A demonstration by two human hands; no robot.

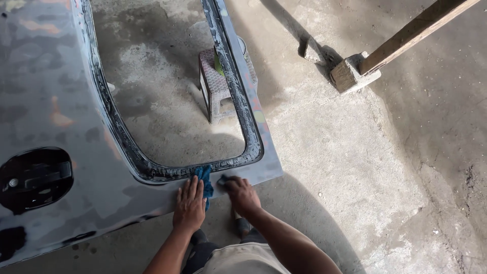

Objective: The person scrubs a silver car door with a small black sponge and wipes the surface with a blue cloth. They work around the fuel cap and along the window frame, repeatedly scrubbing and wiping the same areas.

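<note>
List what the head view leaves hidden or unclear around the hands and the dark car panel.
- Small dark object under the right hand: fingers cover it, kind unclear.
- Blue cloth: partly tucked under the left hand.
- Car panel: cut off by the left and top edges.
- Plastic stool: partly behind the panel's window frame.
- Wooden beam: upper end leaves the frame.

Stool (215,86) behind panel (61,101); cloth (205,180) on panel.
</note>
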